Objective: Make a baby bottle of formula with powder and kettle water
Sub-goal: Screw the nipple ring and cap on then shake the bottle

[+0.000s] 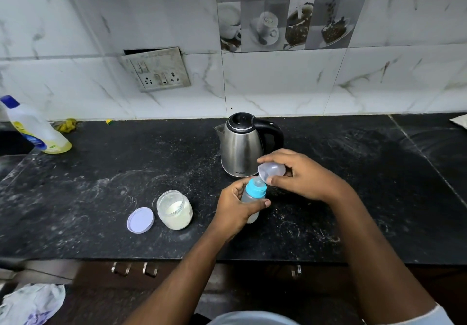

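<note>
Two hands meet near the middle of the bench (101, 173). The left hand (235, 208) curls its fingers round the bottle (249, 198). The right hand (300, 175) pinches the clear cap (271, 170), tilted just above the teat. The kettle (243, 145) stands behind, toward the back edge. The open powder jar (174, 209) and its lid (140, 220) sit to the left.

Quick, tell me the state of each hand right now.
Left hand: closed, gripping the baby bottle.
Right hand: closed, pinching the clear cap just above the bottle.
</note>
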`<state>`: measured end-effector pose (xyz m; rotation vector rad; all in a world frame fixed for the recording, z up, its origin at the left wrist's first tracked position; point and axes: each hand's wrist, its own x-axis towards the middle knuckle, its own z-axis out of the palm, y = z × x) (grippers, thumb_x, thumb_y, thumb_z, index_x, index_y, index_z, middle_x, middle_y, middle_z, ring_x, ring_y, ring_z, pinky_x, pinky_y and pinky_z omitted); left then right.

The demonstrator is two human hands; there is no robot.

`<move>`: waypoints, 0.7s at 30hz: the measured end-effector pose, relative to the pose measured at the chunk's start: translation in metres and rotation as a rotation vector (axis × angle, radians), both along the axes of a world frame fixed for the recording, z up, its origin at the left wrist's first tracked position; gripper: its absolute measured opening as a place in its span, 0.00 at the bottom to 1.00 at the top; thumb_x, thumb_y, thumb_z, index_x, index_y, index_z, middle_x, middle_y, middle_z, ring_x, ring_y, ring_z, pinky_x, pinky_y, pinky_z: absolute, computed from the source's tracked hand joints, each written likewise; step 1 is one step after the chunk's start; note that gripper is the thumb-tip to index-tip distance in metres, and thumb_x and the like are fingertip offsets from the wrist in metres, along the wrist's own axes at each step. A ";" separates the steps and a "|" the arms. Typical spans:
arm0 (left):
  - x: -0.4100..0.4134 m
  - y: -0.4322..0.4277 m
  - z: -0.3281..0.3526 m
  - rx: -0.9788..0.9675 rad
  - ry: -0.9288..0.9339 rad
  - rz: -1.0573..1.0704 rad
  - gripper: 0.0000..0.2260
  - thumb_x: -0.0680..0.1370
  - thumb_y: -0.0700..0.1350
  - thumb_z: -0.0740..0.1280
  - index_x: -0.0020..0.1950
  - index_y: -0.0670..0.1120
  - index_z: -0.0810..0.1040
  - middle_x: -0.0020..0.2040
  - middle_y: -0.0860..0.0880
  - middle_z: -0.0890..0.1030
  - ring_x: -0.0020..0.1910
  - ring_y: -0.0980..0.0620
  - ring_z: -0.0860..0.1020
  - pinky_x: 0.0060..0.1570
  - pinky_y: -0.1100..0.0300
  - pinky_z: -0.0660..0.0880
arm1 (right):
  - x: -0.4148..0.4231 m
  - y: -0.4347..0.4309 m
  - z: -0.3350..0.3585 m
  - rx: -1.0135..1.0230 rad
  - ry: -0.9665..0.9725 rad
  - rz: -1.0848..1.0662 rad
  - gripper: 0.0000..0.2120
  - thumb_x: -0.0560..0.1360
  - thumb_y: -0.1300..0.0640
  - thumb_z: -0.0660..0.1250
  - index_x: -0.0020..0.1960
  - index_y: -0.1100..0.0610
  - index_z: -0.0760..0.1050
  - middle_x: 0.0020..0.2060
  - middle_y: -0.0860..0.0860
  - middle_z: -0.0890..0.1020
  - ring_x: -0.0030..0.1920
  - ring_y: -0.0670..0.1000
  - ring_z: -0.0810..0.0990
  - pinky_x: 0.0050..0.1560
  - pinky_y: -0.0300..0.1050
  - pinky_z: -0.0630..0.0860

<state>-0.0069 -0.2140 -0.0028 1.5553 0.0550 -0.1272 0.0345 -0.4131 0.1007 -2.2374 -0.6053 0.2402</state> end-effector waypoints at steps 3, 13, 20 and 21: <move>-0.001 -0.002 0.001 0.025 -0.018 -0.026 0.27 0.69 0.34 0.83 0.67 0.45 0.82 0.59 0.47 0.88 0.57 0.54 0.85 0.57 0.62 0.78 | 0.002 0.006 0.008 -0.158 0.038 0.069 0.23 0.75 0.54 0.74 0.68 0.43 0.75 0.59 0.39 0.79 0.56 0.38 0.79 0.57 0.36 0.75; -0.004 -0.007 0.013 -0.045 -0.065 -0.042 0.40 0.69 0.33 0.83 0.73 0.53 0.66 0.56 0.46 0.88 0.58 0.46 0.86 0.64 0.44 0.81 | 0.007 0.012 0.022 -0.244 0.077 0.161 0.21 0.73 0.57 0.78 0.65 0.45 0.81 0.50 0.43 0.84 0.41 0.35 0.78 0.43 0.33 0.74; -0.004 -0.009 0.022 -0.106 -0.102 -0.061 0.47 0.70 0.35 0.82 0.79 0.62 0.61 0.56 0.43 0.88 0.58 0.41 0.86 0.64 0.40 0.80 | 0.008 0.015 0.024 -0.250 0.014 0.085 0.20 0.72 0.55 0.79 0.63 0.47 0.83 0.46 0.41 0.85 0.42 0.37 0.81 0.45 0.35 0.78; -0.005 -0.009 0.023 -0.113 -0.106 -0.061 0.48 0.70 0.35 0.82 0.79 0.61 0.60 0.56 0.43 0.88 0.58 0.41 0.86 0.65 0.39 0.80 | 0.007 0.015 0.023 -0.234 0.022 0.065 0.19 0.72 0.55 0.79 0.62 0.47 0.83 0.46 0.43 0.86 0.42 0.40 0.83 0.47 0.41 0.81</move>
